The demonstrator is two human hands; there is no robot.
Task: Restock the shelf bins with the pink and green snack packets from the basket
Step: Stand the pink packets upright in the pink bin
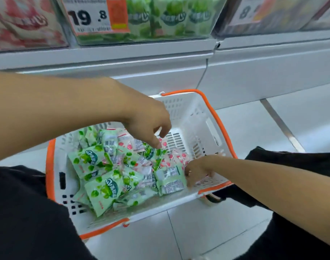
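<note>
My left hand (147, 119) hung over the basket (195, 117), fingers loosely curled and pointing down, holding nothing; its fingertips were just above the pile, close to a pink packet. My right hand (198, 170) was down inside the basket at its near right corner, fingers curled among the pink packets (176, 158) there and touching the green packet (170, 180) that lay barcode side up. Whether it actually had a packet pinched, I couldn't tell; the fingertips were buried in the pile. Both hands were apart from each other, left toward the middle of the basket, right at its right edge.

The basket was white plastic with orange rim and handles (209, 107), sitting on the pale tiled floor (245, 128) between my knees in black trousers (25, 212). Green packets (104, 188) were heaped in the basket's left half, pink ones mixed through the middle and right. The far right end of the basket showed bare slotted bottom.

Behind the basket stood the white shelf base (123, 59). Above that sat a clear bin of green packets (169, 17) with a price tag (96, 15) reading 19.8. Left of it was a bin of pink packets (23, 21), right of it another bin (282, 14), contents blurred.
</note>
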